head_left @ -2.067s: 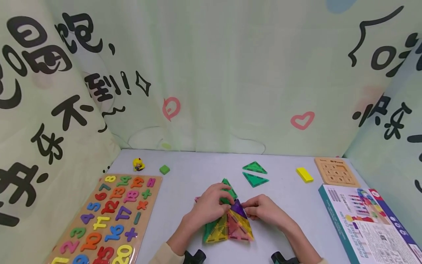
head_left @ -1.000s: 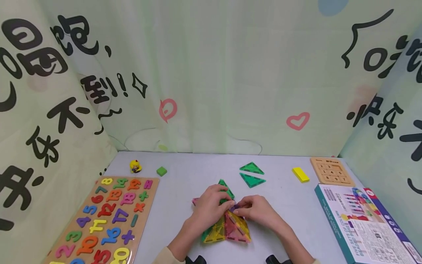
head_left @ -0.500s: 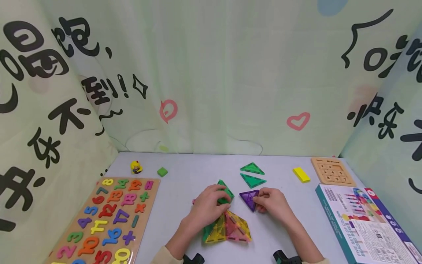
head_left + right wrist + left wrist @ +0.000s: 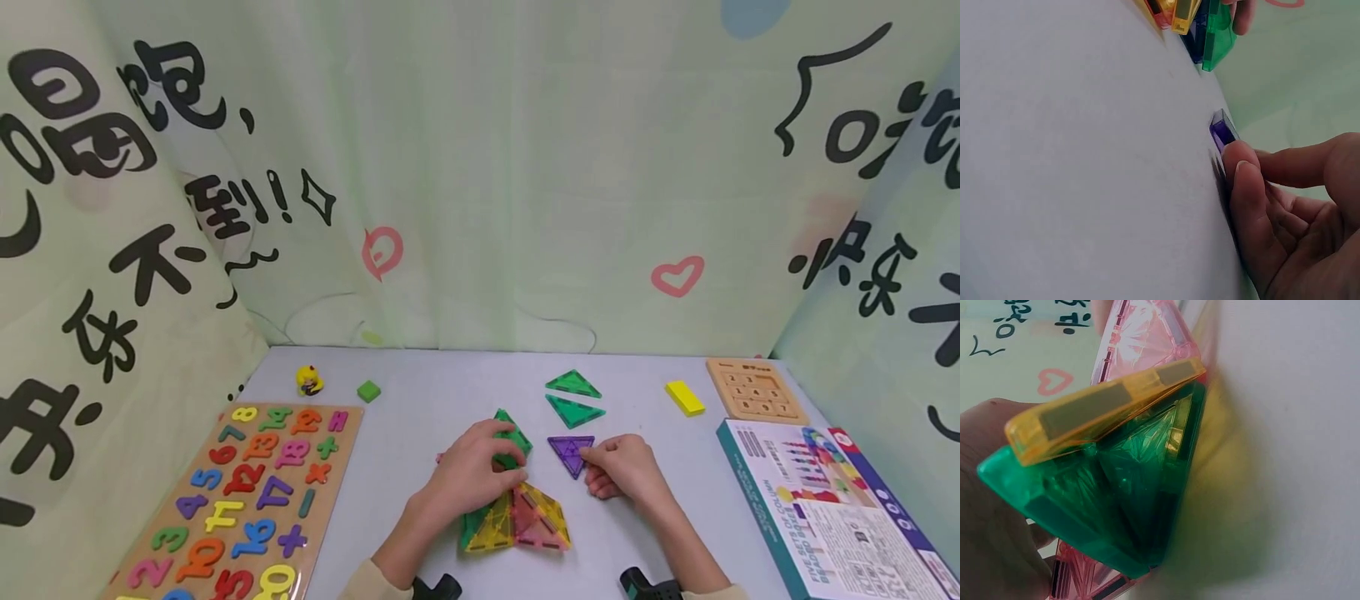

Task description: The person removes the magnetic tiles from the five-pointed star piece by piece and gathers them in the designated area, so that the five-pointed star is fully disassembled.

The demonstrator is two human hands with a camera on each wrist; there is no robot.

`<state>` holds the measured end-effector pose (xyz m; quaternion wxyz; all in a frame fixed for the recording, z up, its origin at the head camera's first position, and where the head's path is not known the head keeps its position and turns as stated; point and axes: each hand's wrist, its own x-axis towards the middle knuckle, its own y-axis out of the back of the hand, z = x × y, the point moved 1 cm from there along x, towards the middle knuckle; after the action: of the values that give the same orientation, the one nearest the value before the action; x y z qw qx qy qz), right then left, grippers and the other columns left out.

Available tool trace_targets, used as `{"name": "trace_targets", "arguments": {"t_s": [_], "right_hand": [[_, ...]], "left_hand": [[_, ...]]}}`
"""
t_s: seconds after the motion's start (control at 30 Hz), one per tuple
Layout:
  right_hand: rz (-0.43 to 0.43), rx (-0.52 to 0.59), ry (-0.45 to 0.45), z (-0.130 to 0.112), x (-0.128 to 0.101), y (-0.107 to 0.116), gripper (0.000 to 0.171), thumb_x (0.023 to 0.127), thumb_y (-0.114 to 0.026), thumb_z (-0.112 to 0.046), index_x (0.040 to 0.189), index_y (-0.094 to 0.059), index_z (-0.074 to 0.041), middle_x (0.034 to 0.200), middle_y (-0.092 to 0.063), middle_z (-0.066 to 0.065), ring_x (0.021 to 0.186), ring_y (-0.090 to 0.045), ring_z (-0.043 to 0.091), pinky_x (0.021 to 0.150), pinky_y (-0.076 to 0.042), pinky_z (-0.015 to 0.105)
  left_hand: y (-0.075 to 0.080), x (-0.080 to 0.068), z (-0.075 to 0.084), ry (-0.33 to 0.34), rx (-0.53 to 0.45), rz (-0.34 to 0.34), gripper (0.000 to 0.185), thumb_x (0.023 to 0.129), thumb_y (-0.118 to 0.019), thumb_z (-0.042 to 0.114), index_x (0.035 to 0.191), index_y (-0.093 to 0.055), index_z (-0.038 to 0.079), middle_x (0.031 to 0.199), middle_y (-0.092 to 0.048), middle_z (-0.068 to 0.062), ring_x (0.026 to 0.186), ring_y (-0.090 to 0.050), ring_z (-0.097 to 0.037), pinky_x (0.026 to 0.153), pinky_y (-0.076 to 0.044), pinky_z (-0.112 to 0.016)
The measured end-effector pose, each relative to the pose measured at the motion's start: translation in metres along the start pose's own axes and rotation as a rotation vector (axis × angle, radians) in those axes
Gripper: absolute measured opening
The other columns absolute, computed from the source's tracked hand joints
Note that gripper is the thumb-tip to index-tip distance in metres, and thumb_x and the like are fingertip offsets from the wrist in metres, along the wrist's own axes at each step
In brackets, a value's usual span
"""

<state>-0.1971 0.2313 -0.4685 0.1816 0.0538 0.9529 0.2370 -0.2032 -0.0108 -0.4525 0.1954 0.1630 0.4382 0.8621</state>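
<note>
My left hand (image 4: 472, 471) grips the build of translucent magnetic tiles, its fingers bent over a green triangular tile (image 4: 513, 437) on the far side. Yellow (image 4: 491, 525) and pink (image 4: 536, 525) tiles slope down at the near side. In the left wrist view, a green tile (image 4: 1129, 475) stands beneath an orange-yellow tile edge (image 4: 1085, 406), with pink tiles (image 4: 1147, 337) around. Right of the build, my right hand (image 4: 628, 469) pinches one corner of a purple triangular tile (image 4: 567, 450) between thumb and forefinger. The right wrist view shows that tile edge-on (image 4: 1222, 131), close over the tabletop.
Two green triangular tiles (image 4: 574, 411) lie behind the purple one. A number board (image 4: 341, 467) occupies the left; a box (image 4: 832, 508) and wooden puzzle board (image 4: 787, 400) the right. A yellow block (image 4: 685, 398), green block (image 4: 369, 391) and small figurine (image 4: 308, 380) sit farther back.
The purple tile, earlier against the build's right side, has come away rightward in my right hand and now shows its face more squarely. My left hand stays on the build.
</note>
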Motion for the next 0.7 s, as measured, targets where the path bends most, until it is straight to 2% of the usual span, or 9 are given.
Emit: {"name": "trace_targets", "arguments": {"t_s": [0.1, 0.23, 0.33, 0.47, 0.53, 0.7], "right_hand": [[-0.014, -0.045, 0.018, -0.002, -0.002, -0.001, 0.025, 0.094, -0.066, -0.02, 0.078, -0.067, 0.0, 0.058, -0.064, 0.006, 0.046, -0.061, 0.013, 0.049, -0.054, 0.026], [-0.116, -0.1, 0.069, -0.007, -0.007, -0.001, 0.023, 0.092, -0.067, -0.019, 0.078, -0.068, -0.001, 0.061, -0.064, 0.006, 0.048, -0.061, 0.013, 0.05, -0.054, 0.027], [-0.284, -0.114, 0.117, -0.012, -0.012, -0.003, 0.021, 0.092, -0.068, -0.02, 0.086, -0.069, -0.001, 0.064, -0.065, 0.004, 0.051, -0.062, 0.012, 0.052, -0.055, 0.026], [-0.552, -0.069, 0.143, -0.016, -0.02, -0.007, 0.024, 0.093, -0.068, -0.024, 0.101, -0.07, -0.001, 0.068, -0.067, 0.003, 0.053, -0.064, 0.01, 0.053, -0.056, 0.024], [-0.636, -0.048, 0.143, -0.016, -0.022, -0.008, 0.027, 0.092, -0.068, -0.024, 0.106, -0.069, -0.001, 0.07, -0.067, 0.003, 0.054, -0.063, 0.008, 0.053, -0.055, 0.023], [-0.678, 0.012, 0.128, -0.014, -0.022, -0.009, 0.03, 0.09, -0.071, -0.021, 0.11, -0.068, 0.001, 0.077, -0.067, 0.004, 0.055, -0.061, 0.007, 0.053, -0.054, 0.021]], "left_hand": [[0.0, -0.001, -0.001, -0.016, 0.0, -0.015, 0.007, 0.089, -0.072, 0.037, 0.091, -0.077, 0.032, 0.144, -0.055, 0.004, 0.142, -0.042, -0.022, 0.115, -0.037, -0.049], [0.001, -0.002, -0.002, -0.027, -0.009, -0.033, 0.006, 0.089, -0.072, 0.038, 0.088, -0.077, 0.033, 0.143, -0.055, 0.006, 0.143, -0.04, -0.021, 0.117, -0.035, -0.049], [0.002, -0.002, -0.003, -0.031, -0.003, -0.044, 0.007, 0.089, -0.072, 0.038, 0.087, -0.076, 0.034, 0.143, -0.055, 0.007, 0.145, -0.038, -0.021, 0.118, -0.033, -0.05], [0.003, -0.001, -0.004, -0.032, 0.002, -0.058, 0.007, 0.089, -0.072, 0.039, 0.087, -0.077, 0.033, 0.143, -0.055, 0.007, 0.146, -0.037, -0.022, 0.118, -0.032, -0.052], [0.003, -0.001, -0.004, -0.03, -0.001, -0.063, 0.007, 0.089, -0.073, 0.039, 0.087, -0.077, 0.033, 0.142, -0.056, 0.007, 0.146, -0.037, -0.022, 0.118, -0.032, -0.052], [0.003, 0.0, -0.004, -0.029, -0.012, -0.069, 0.008, 0.09, -0.072, 0.037, 0.086, -0.077, 0.032, 0.143, -0.056, 0.006, 0.146, -0.037, -0.023, 0.118, -0.031, -0.053]]}}
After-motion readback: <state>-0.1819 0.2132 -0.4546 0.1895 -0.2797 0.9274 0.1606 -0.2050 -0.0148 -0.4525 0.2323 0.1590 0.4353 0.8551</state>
